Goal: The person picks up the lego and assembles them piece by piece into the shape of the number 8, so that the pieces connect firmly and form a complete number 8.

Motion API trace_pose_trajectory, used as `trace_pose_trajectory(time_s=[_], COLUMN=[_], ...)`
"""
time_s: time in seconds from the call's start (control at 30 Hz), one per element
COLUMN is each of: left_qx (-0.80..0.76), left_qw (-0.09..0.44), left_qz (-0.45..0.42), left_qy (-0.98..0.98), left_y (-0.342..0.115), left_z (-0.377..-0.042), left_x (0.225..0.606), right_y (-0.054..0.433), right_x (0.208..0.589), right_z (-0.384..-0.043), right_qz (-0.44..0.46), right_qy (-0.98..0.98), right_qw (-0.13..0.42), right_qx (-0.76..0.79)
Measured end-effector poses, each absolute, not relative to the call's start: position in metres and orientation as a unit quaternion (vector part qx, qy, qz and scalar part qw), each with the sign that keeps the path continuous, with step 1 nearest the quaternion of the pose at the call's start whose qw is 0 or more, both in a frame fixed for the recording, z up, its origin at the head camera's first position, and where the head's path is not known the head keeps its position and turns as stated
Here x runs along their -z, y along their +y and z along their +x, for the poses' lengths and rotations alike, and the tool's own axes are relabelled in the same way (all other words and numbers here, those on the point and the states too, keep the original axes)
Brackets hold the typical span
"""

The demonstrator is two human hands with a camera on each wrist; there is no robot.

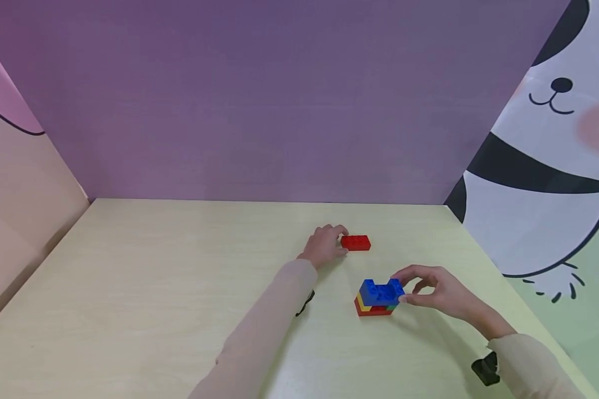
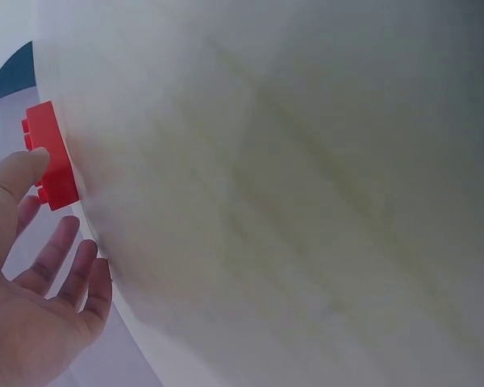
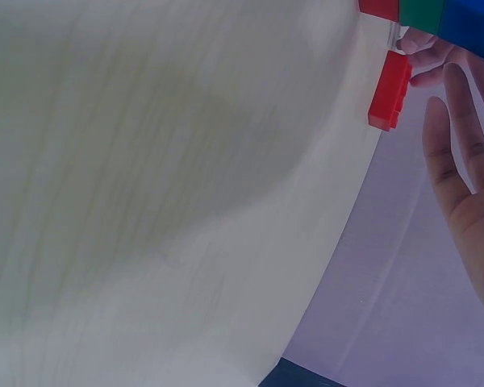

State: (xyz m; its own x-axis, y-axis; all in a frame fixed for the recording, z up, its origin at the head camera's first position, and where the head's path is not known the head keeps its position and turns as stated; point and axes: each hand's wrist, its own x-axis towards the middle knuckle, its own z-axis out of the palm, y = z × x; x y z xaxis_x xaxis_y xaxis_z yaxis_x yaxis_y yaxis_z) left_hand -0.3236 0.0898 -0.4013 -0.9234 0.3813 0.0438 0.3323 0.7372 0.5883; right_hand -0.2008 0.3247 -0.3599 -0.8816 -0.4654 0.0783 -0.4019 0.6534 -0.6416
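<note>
At the far right part of the table lies a red toy brick (image 1: 356,243) with studs on top. My left hand (image 1: 324,246) has thumb and index finger around its left end; in the left wrist view the thumb overlaps the brick's side. Nearer to me stands a small stack: a red brick (image 1: 374,312) at the bottom, yellow (image 1: 363,303) and green pieces above it, and blue bricks (image 1: 379,293) on top with a gap between the raised ends. My right hand (image 1: 436,288) pinches the right end of the blue part. The right wrist view cuts the stack off at its top edge.
The pale wooden table (image 1: 155,277) ends at a purple wall (image 1: 259,111) behind. A panda picture (image 1: 544,221) covers the right-hand panel, and a beige panel (image 1: 20,210) stands on the left. Dark straps with a device (image 1: 486,368) sit at the wrists.
</note>
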Motion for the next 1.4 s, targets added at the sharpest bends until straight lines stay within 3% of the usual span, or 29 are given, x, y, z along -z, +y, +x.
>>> trace_pose_trajectory(time_s=[1.4], left_qx=[-0.309], left_qw=[0.045], left_qz=[0.210], left_qy=[0.926], left_y=[0.0897], left_z=[-0.3307], left_x=[0.4063], right_y=[0.3248], right_x=[0.3583], right_z=[-0.2009], right_qz=[-0.250], right_qy=[0.904], right_qw=[0.047], right_qx=[0.343])
